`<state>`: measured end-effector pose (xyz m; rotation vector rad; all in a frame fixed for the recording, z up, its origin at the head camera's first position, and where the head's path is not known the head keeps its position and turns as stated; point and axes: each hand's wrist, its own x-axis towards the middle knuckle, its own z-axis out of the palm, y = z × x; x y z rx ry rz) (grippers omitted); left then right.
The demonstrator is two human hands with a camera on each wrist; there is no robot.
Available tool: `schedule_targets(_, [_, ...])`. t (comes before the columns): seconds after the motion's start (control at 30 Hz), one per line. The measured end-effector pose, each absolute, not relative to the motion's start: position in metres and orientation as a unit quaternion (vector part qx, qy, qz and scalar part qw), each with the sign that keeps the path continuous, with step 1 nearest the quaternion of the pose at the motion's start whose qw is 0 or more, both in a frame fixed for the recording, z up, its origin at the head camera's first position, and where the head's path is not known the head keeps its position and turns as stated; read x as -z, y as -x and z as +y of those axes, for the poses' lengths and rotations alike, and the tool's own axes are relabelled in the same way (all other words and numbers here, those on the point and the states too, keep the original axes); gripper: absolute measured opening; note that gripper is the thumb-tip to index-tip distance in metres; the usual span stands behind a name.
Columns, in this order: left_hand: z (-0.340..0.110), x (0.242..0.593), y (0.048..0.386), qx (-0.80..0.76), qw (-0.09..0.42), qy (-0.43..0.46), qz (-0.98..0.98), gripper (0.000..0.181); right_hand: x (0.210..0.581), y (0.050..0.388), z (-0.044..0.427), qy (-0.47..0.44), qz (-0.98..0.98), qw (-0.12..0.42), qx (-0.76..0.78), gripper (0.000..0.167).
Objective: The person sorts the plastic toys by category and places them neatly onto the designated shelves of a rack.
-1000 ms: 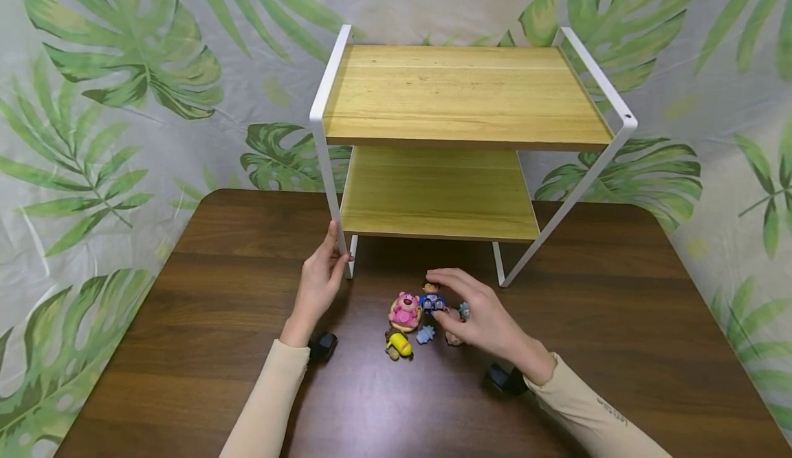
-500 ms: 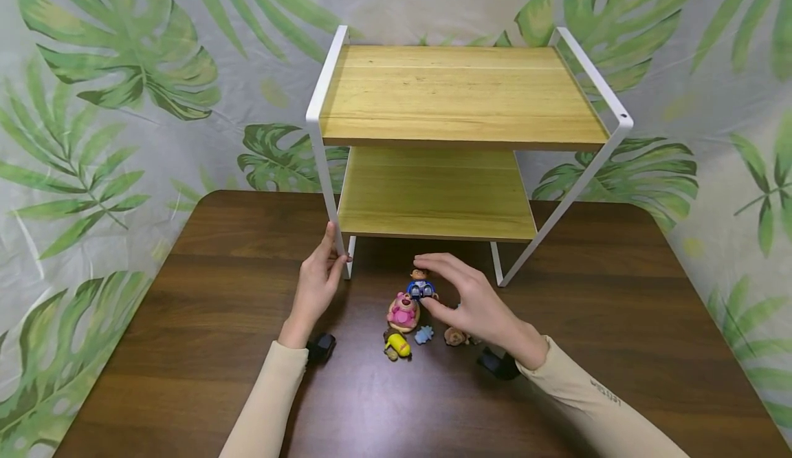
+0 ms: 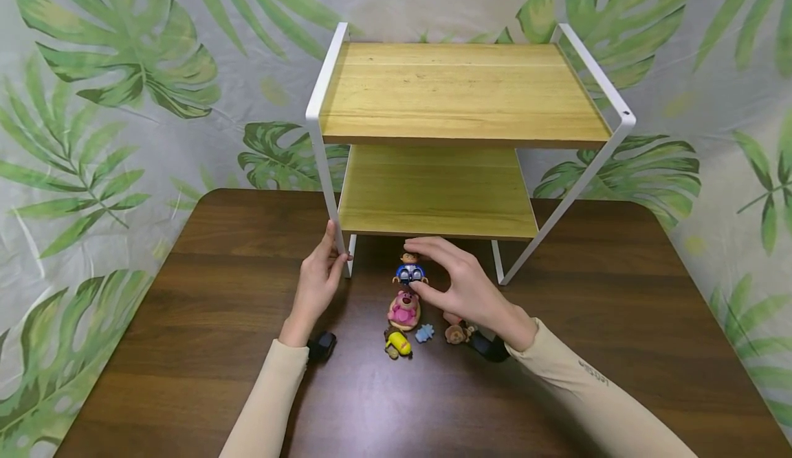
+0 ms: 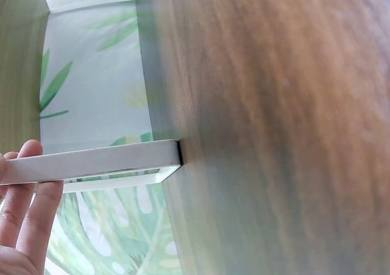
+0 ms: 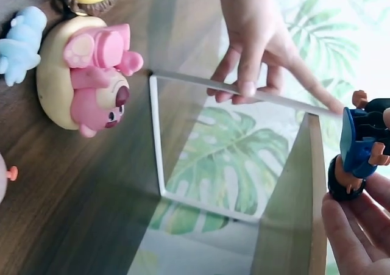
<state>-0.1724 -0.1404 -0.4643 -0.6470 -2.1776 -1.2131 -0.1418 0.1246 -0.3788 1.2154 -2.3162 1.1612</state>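
Observation:
My right hand (image 3: 467, 286) holds a small toy figure (image 3: 410, 269) with dark hair and a blue top, between the thumb and the fingers. In the right wrist view that figure (image 5: 356, 144) has fingertips at its head. My left hand (image 3: 317, 282) grips the white front left leg (image 3: 332, 200) of a two-tier shelf, low down near the table. Fingers lie on both sides of that leg (image 4: 103, 163) in the left wrist view. Just nearer than the held figure, a pink bear toy (image 3: 403, 312) sits in a cream ring.
A yellow toy (image 3: 399, 343), a light blue toy (image 3: 424, 333) and a brown toy (image 3: 456, 334) lie on the dark wooden table (image 3: 204, 348). The shelf's lower board (image 3: 439, 193) overhangs the table behind the figure, and its upper board (image 3: 464, 90) stands above.
My right hand has moved left and away from me with the blue figure, from beside the pink bear to behind it. My left hand has stayed on the shelf's leg.

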Motion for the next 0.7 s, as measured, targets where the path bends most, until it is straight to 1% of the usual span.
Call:
schedule_targets(0.23, [-0.141,0.463,0.172,0.459,0.271,0.24,-0.811,0.11,0.375,0.148,0.118,-0.425,-0.797,0.16,-0.399,0.05])
schedule_targets(0.47, [-0.141,0.464,0.173,0.452,0.275,0.245,-0.812,0.106,0.371,0.155,0.111,-0.435,-0.786,0.175,-0.403,0.05])
schedule_targets(0.7, [-0.141,0.463,0.173,0.454,0.273,0.242,-0.813,0.109,0.365,0.162,0.105,-0.43,-0.786,0.179,-0.406,0.049])
